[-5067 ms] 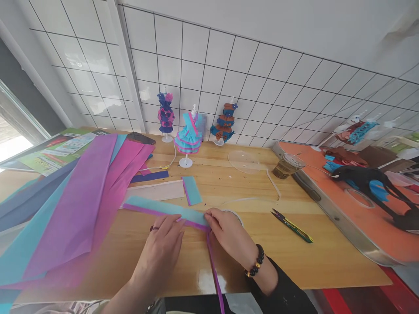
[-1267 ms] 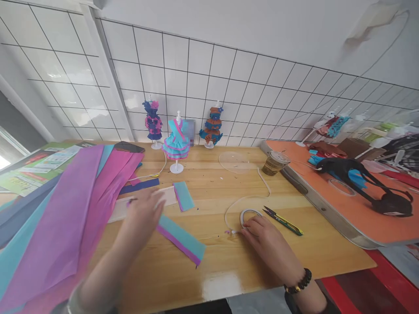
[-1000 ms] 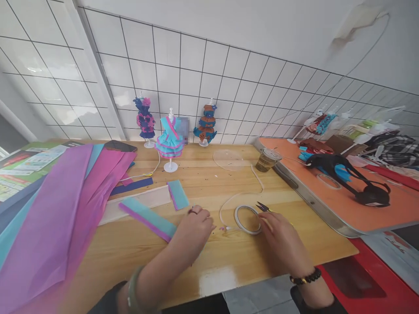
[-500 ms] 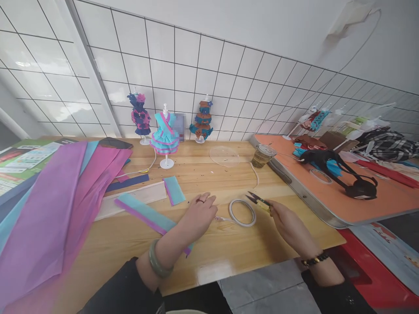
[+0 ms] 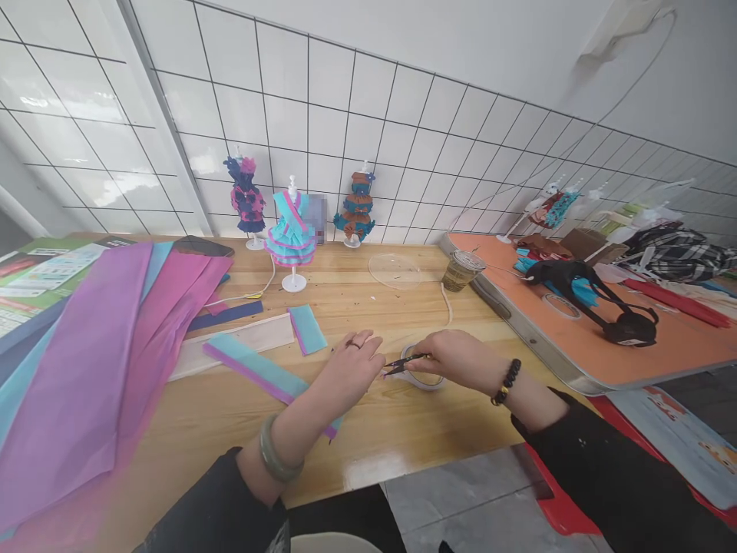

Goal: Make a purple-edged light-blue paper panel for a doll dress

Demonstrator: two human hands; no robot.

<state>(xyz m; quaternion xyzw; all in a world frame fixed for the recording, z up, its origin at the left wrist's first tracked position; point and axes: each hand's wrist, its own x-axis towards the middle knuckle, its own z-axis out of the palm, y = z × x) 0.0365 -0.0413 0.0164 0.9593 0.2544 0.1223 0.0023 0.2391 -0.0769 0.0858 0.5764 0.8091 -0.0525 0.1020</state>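
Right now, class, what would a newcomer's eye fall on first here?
Probably the turquoise, pink-trimmed dress on its white stand, in front of the tiled wall, then the broad purple sheet on the table's left. Near the middle, the right hand holds snips, their tips close to the left hand.

On the counter (image 5: 380, 453), the tape roll (image 5: 424, 384) has the long strip (image 5: 253, 365) to its left, layered sheets (image 5: 86, 361) farther left, the short strip (image 5: 309, 329) left and behind, the cup (image 5: 457, 275) behind and slightly right.
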